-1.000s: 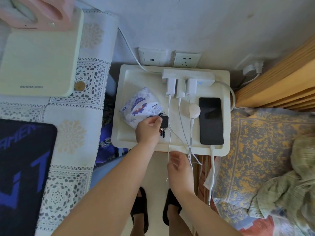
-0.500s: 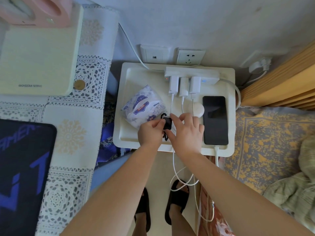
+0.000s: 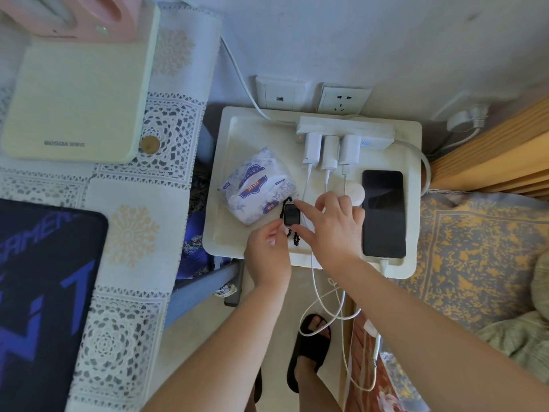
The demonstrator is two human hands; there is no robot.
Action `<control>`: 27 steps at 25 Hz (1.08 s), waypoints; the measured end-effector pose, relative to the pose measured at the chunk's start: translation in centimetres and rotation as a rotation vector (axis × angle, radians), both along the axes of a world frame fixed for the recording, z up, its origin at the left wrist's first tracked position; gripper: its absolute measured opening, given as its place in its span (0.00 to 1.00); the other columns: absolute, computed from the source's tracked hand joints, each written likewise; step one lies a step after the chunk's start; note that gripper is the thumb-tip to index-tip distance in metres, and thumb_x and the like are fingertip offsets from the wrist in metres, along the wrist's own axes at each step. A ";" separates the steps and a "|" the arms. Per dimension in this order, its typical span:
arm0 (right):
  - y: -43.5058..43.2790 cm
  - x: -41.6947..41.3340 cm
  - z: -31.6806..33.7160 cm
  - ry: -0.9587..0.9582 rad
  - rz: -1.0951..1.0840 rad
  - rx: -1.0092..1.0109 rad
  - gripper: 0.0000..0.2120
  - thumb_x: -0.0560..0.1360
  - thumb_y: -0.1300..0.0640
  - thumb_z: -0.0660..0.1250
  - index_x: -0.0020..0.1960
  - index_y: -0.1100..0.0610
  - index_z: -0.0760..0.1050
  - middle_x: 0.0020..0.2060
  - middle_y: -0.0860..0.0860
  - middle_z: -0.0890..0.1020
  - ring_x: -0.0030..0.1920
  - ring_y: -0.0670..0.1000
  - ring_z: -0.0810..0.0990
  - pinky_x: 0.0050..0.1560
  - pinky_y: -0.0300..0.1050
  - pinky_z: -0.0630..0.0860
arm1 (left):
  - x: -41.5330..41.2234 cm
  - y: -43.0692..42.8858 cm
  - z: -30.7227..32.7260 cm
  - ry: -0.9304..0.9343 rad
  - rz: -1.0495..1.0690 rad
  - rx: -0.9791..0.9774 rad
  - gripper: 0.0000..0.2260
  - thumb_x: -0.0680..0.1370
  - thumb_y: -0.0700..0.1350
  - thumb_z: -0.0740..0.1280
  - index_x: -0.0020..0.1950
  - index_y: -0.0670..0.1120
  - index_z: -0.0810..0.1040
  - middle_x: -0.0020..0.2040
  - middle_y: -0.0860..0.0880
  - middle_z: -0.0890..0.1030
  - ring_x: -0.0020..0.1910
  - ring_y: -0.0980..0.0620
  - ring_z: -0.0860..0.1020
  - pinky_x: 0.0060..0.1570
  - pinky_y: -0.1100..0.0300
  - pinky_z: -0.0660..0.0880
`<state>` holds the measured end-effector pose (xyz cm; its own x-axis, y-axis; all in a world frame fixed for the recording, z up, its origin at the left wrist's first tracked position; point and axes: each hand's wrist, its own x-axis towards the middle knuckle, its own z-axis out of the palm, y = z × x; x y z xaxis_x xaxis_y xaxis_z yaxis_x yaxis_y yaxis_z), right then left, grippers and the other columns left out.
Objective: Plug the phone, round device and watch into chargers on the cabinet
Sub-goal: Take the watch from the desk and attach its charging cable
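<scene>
From the head view, both forearms reach forward over the white cabinet (image 3: 413, 203). The left hand (image 3: 267, 257) sits at the front edge, fingers curled and pinched narrow at the watch (image 3: 291, 215) by its lower left corner. The right hand (image 3: 329, 224) lies palm down beside it, index finger stretched to the watch's top edge and thumb under its lower edge, the other fingers loosely spread. Half a second ago the right hand covered more of the watch; now the dark square face shows clearly, with a black beaded band at both ends. The round device (image 3: 355, 190) lies white and partly hidden behind the right knuckles; the phone (image 3: 383, 212) lies face up, screen dark, at the cabinet's right side with a cable (image 3: 383, 264) at its near end.
</scene>
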<state>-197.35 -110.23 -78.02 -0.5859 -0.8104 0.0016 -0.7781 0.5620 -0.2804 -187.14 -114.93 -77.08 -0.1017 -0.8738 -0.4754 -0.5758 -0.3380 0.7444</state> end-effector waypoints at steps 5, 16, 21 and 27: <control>0.1 -0.3 -0.1 -0.037 -0.034 0.020 0.19 0.65 0.47 0.76 0.56 0.48 0.81 0.41 0.56 0.76 0.42 0.60 0.74 0.44 0.53 0.68 | 1.8 0.2 0.7 -0.101 -0.045 -0.370 0.11 0.75 0.43 0.68 0.57 0.46 0.77 0.49 0.53 0.76 0.39 0.58 0.72 0.39 0.73 0.67; -0.3 -0.5 0.0 0.053 0.048 0.151 0.18 0.69 0.45 0.72 0.57 0.50 0.80 0.41 0.56 0.77 0.42 0.60 0.74 0.43 0.53 0.68 | 2.9 -3.7 0.7 -0.062 0.203 -0.236 0.29 0.70 0.52 0.74 0.65 0.41 0.70 0.57 0.49 0.70 0.55 0.46 0.76 0.51 0.58 0.69; -0.2 -0.7 0.4 -0.030 0.056 0.065 0.19 0.71 0.44 0.70 0.59 0.51 0.79 0.42 0.56 0.77 0.43 0.61 0.75 0.45 0.53 0.68 | 1.8 -5.3 0.7 0.007 0.237 -0.111 0.33 0.69 0.57 0.74 0.68 0.44 0.68 0.67 0.47 0.71 0.58 0.49 0.78 0.59 0.48 0.75; 0.5 -0.2 3.1 -0.229 -0.080 -0.120 0.11 0.75 0.50 0.66 0.56 0.50 0.81 0.44 0.52 0.78 0.47 0.57 0.74 0.48 0.49 0.66 | 1.1 -6.3 1.0 0.017 0.158 -0.082 0.40 0.65 0.56 0.76 0.72 0.47 0.65 0.69 0.45 0.69 0.62 0.46 0.76 0.60 0.47 0.75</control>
